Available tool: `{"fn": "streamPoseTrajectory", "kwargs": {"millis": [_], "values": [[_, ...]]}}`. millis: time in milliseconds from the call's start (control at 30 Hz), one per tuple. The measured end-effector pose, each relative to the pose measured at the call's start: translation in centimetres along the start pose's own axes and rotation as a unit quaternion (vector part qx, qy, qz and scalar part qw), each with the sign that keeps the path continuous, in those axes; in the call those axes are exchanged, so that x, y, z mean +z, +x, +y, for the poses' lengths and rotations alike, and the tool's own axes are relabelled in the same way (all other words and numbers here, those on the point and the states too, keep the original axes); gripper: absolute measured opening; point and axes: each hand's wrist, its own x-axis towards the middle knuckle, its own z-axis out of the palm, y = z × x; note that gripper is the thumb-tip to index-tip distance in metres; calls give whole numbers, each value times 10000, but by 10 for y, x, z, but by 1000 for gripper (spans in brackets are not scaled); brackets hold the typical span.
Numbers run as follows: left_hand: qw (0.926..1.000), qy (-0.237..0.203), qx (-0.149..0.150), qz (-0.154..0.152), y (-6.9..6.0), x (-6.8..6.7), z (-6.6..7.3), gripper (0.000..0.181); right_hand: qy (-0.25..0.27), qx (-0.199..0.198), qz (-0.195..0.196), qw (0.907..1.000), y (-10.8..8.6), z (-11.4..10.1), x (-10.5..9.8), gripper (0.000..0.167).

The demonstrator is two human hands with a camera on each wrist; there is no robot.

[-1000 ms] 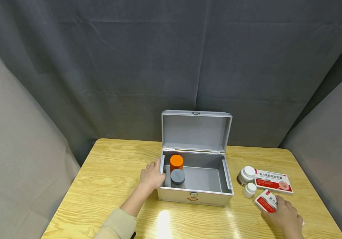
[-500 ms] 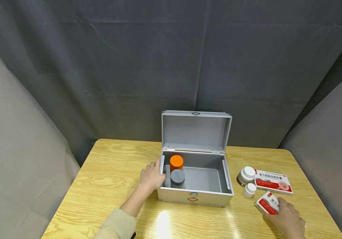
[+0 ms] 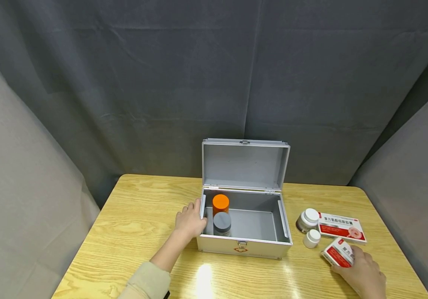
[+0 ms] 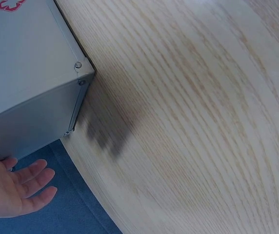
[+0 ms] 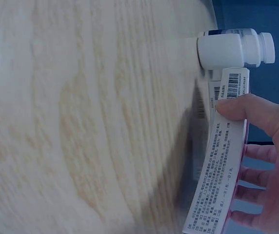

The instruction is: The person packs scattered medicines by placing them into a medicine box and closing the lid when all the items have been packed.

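Note:
An aluminium case (image 3: 258, 248) stands with its lid raised. In it, at the left, are an orange-capped bottle (image 3: 221, 202) and a grey-capped bottle (image 3: 222, 221). My left hand (image 3: 190, 221) rests on the case's left rim, thumb over the edge; in the left wrist view the hand (image 4: 12, 190) has its fingers loosely extended beside the case (image 4: 32, 112). My right hand (image 3: 365, 272) grips a red and white medicine box (image 3: 338, 252). In the right wrist view the thumb of the right hand (image 5: 271, 161) presses the printed side of the box (image 5: 222, 151), fingers on the opposite side.
Beyond the gripped box, a small white bottle (image 3: 312, 238), a larger white-capped bottle (image 3: 308, 220) and a flat red and white box (image 3: 342, 227) are grouped on the wooden table (image 3: 143, 207). Grey curtains (image 3: 161, 83) surround the table.
My right hand has shifted slightly to the right with the medicine box, which is now tilted a little differently. The left hand and the case look unchanged.

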Motion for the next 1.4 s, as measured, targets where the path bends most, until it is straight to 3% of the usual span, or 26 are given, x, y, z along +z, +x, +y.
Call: {"fn": "streamPoseTrajectory", "kwargs": {"millis": [333, 567, 1033, 1400], "values": [[10000, 31, -22, 20, -1, 0, 1, 65, -33, -242, 659, 9975, -5, -1, -13, 100], [9999, 105, 19, 102, -1, 0, 1, 64, 29, -222, 728, 9971, -8, -2, -22, 103], [9996, 152, 117, 182, -2, -1, 0, 64, 27, -731, 1392, 9876, -11, -15, -46, 92], [9998, 99, 111, 117, -1, 0, 0, 66, 0, -873, 1428, 9859, -16, -29, -58, 92]]}}
